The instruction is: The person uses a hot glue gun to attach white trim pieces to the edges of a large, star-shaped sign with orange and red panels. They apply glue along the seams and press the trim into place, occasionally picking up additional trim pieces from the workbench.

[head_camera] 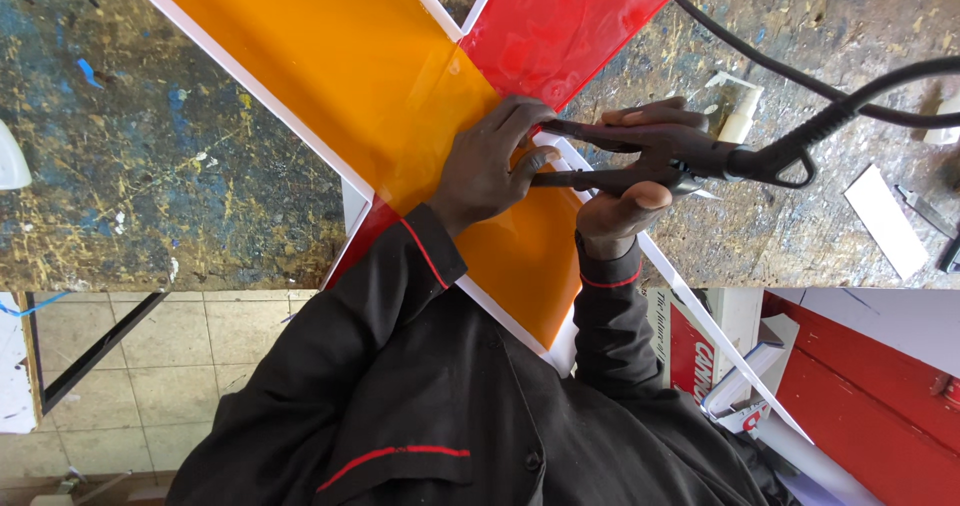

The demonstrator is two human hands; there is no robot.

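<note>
A paint-stained wooden workbench (150,146) carried a glossy orange plastic sheet with white edging (350,76), crossed by a red plastic sheet (570,16). The left hand (485,161) lay flat on the orange sheet, fingers spread and holding nothing. Just beside it, the right hand (630,201) was closed around a black corded power tool (650,156) held over the sheets' junction.

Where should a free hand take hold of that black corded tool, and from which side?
Best guess: the black tool by its thick rear body, coming from the cable side at picture right. The thin tip lies under the left hand on the orange panel; the right hand already wraps that thicker part.
</note>
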